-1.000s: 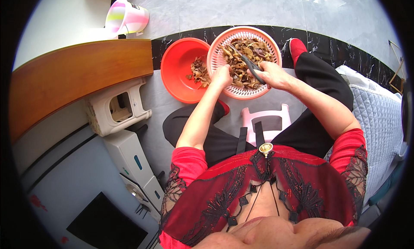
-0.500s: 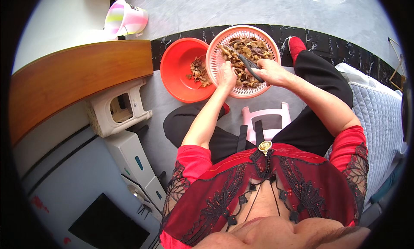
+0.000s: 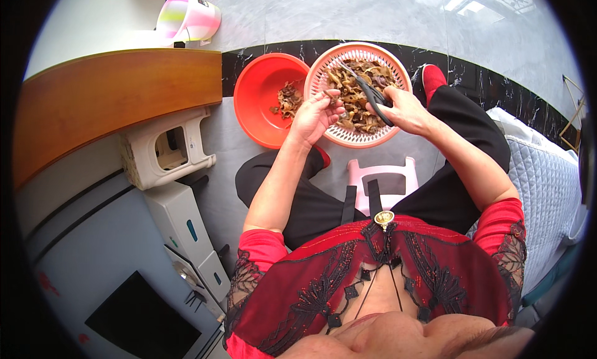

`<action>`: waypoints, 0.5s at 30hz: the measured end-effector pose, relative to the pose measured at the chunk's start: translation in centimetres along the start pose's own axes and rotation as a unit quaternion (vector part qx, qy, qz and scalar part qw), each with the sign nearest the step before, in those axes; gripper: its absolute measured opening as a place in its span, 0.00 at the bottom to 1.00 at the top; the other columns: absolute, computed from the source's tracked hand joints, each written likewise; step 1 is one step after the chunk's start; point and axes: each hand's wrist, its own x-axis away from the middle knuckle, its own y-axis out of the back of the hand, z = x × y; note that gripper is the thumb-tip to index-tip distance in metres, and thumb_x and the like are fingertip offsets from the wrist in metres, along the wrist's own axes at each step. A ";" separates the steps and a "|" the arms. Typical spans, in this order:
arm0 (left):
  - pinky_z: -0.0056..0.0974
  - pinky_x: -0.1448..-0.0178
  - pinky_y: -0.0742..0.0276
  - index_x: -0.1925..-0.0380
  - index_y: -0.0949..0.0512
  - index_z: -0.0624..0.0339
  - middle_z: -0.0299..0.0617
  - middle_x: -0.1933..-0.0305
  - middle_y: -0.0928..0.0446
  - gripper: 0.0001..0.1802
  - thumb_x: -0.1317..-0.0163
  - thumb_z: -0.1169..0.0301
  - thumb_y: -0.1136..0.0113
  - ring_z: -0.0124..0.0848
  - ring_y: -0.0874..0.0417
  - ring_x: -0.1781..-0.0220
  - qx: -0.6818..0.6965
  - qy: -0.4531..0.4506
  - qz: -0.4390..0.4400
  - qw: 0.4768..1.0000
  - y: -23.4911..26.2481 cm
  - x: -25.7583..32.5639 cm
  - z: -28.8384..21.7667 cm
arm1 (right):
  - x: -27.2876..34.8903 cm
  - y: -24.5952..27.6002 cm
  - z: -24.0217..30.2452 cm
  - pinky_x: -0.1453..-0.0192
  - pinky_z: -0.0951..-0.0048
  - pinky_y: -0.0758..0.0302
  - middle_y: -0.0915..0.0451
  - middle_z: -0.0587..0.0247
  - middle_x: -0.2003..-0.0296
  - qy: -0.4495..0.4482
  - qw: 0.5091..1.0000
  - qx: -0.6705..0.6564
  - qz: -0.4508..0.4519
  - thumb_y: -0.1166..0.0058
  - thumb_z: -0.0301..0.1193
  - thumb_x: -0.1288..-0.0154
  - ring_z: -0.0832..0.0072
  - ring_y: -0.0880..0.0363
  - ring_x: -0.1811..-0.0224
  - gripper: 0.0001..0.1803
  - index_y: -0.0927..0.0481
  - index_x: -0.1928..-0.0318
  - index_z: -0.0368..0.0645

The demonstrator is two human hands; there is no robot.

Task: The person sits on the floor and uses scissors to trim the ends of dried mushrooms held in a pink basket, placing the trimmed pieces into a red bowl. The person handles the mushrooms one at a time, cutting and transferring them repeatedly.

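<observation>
Scissors w/ dark handles and dark blades [image 3: 371, 96] sit in the right hand [image 3: 404, 110], fingers wrapped round the handles, blades pointing up-left over the heap. Can't tell if the blades are parted or together.

Left hand [image 3: 317, 113] is cupped, thumb and fingertips pinched on a small brown shrivelled piece [image 3: 329, 97] at the left rim of the pink slotted plastic colander [image 3: 348, 137]. Colander is round, latticed wall, filled w/ a loose pile of brown wrinkled pieces [image 3: 364, 79] — tan to dark brown, curled, irregular, looks like dried mushrooms or sth similar.

Just left of it, touching or nearly so, a round orange-red plastic basin [image 3: 258, 107] holding a small clump of the same brown bits [image 3: 288, 101] on its right side. Both stand on grey floor between the person's knees — black trousers, red shoe beside the colander's right edge.

Pink plastic stool [image 3: 382, 175] shows below the colander, between the legs.
</observation>
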 end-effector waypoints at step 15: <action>0.25 0.69 0.26 0.60 0.22 0.61 0.35 0.66 0.19 0.10 0.36 0.66 0.40 0.21 0.20 0.71 -0.189 -0.147 -0.118 0.964 -0.9 -0.3 -2.1 | 0.3 -0.3 0.3 0.59 0.56 0.27 0.22 0.42 0.74 0.085 0.995 0.058 0.001 0.46 0.56 0.45 0.50 0.20 0.67 0.34 0.27 0.66 0.30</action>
